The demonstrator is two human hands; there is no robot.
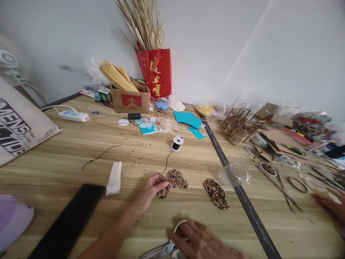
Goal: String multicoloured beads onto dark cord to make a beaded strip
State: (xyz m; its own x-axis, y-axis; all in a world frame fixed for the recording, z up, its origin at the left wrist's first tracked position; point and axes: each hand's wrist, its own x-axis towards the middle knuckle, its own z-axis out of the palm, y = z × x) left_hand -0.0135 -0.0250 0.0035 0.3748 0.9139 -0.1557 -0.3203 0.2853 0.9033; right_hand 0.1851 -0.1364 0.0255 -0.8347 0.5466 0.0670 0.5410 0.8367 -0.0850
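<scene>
1. The left hand [151, 190] pinched a short strand of strung beads [163, 194] between thumb and fingertips, holding it just above the table [67, 151] near the middle of the scene.
2. A dark thread [167, 160] ran from that strand away to a small spool [177, 142] standing farther back, so the strand looked uncut from its supply.
3. The strung part was short, only a small curve of beads; judging by that, the threading was at an early stage.
4. Two heaps of loose beads remained: a nearer pile [176, 178] touching the strand on its right, and a second pile [216, 194] well to the right of it. Much was left to string, as far as could be judged.
5. The right hand [201, 242] lay at the near edge, fingers curled over the handle of a pair of scissors [161, 250]; whether it gripped them firmly I could not tell.
6. A clear plastic cup [235, 174] lay on its side to the right of the piles, beside a long dark strip [242, 196] crossing the table.
7. A folded tissue [114, 178] and a dark phone [68, 223] lay to the left, untouched.
8. Another person's hand [332, 207] rested at the far right edge, apart from the beads.
</scene>
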